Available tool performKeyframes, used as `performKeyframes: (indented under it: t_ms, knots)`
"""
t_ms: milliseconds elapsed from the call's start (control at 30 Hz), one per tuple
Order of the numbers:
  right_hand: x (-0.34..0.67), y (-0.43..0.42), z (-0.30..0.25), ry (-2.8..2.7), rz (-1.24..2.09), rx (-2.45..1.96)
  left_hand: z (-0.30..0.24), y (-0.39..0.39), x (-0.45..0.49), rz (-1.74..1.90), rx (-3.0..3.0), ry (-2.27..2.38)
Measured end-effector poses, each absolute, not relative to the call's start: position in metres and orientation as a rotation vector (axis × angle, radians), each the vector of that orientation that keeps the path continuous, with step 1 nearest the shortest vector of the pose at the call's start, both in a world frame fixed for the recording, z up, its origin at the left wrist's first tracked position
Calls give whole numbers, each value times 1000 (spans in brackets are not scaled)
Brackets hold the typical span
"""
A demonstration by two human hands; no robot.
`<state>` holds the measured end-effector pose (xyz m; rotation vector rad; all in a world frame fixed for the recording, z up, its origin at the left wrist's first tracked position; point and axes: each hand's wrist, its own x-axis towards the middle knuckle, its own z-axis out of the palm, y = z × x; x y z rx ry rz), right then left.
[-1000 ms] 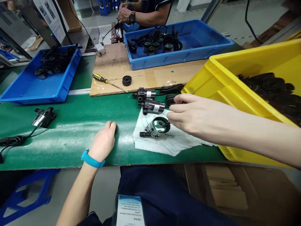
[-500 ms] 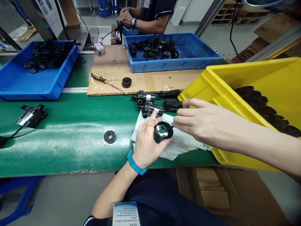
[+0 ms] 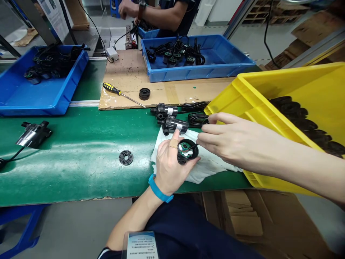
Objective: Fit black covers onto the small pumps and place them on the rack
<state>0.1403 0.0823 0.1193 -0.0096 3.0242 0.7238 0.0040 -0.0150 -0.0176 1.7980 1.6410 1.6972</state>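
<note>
My left hand (image 3: pixel 169 165), with a blue wristband, is wrapped round a small black pump (image 3: pixel 188 151) whose open end shows a green circuit board; it rests on a white cloth (image 3: pixel 210 163). My right hand (image 3: pixel 231 138) reaches in from the right, fingertips pinched at the pump's rim on a thin black wire. Two closed black pumps (image 3: pixel 172 120) with coiled cables lie just behind. A black perforated disc (image 3: pixel 125 157) lies alone on the green belt (image 3: pixel 81 151) to the left.
A yellow bin (image 3: pixel 269 100) of black parts stands tilted at the right. Behind are a cardboard sheet (image 3: pixel 161 90) with a screwdriver (image 3: pixel 118 92) and black ring, and two blue trays (image 3: pixel 40 90) of pumps. Another pump (image 3: pixel 33 133) lies far left. Another person works at the back.
A second ago my left hand was pressed on the belt; it let go of the black disc there and moved right to grip the open pump. My right hand barely moved.
</note>
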Motion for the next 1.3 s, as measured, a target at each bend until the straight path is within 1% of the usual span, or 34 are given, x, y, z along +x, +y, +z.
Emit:
performKeyframes:
  t_ms: [367, 533, 600, 733, 800, 900, 1000, 1100, 1200, 1300]
  knots:
    - [142, 85, 112, 3037, 758, 3, -16, -16, 8, 1642, 1850, 1724]
    - [138, 85, 113, 3083, 775, -49, -2, -31, -22, 1557, 1863, 1843]
    - [137, 84, 113, 3081, 797, -28, 2, -44, -48, 1438, 1879, 2022]
    - [139, 83, 110, 3092, 863, 1, -3, -74, -101, 946, 1887, 2406]
    - [140, 84, 108, 3117, 836, 11, -11, -86, -120, 764, 1872, 2457]
    - [142, 86, 105, 3133, 832, 19, -24, -95, -136, 670, 1901, 2355]
    - [142, 87, 107, 3122, 835, 32, -27, -94, -138, 786, 1892, 2240]
    - [140, 85, 111, 3075, 753, 61, -16, -85, -119, 1123, 1713, 2203]
    - [139, 82, 115, 3031, 695, 86, 6, -70, -84, 1432, 1607, 2062]
    - [139, 82, 117, 2995, 638, 112, 27, -50, -48, 1510, 1722, 1886]
